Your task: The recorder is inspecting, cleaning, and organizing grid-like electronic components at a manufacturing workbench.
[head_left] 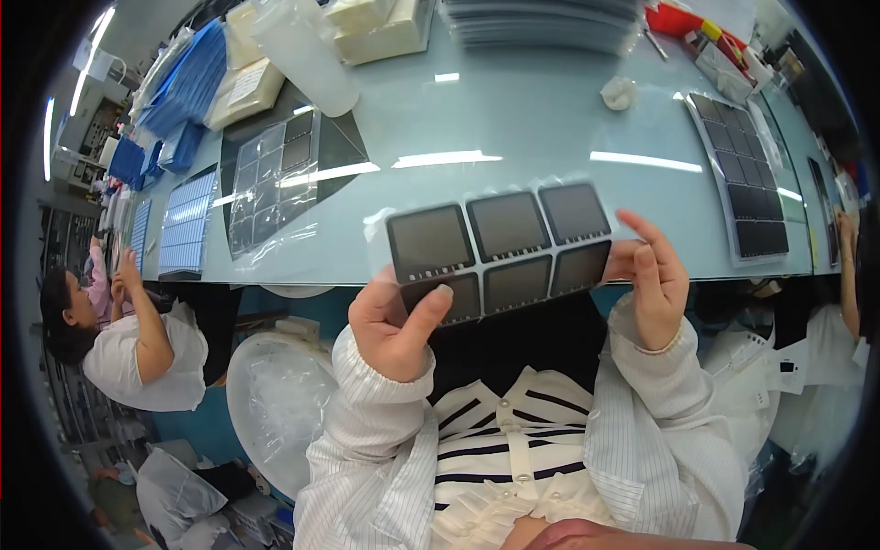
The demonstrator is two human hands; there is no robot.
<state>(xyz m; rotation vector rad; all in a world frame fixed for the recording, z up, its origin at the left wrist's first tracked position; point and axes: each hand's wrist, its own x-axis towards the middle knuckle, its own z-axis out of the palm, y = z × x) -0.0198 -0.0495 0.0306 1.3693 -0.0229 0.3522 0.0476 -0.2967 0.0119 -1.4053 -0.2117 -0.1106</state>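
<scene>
A clear plastic tray of dark rectangular panels (509,225), set in two rows, is tilted up in front of me past the table's near edge. My left hand (394,325) grips its lower left corner, thumb over the front and fingers behind. At the other end is my right hand (655,280), index finger stretched out and thumb apart from the tray. Its other fingers reach the right edge, partly hidden there; how firmly they touch, I cannot tell.
On the table (431,202) lies a mostly unfilled clear tray (261,188) at left, and a filled tray (741,174) at right. A plastic jug (307,60), blue sheet stacks (188,73) and clear trays (545,23) stand behind. A co-worker (137,339) sits at left, near a lined bin (275,403).
</scene>
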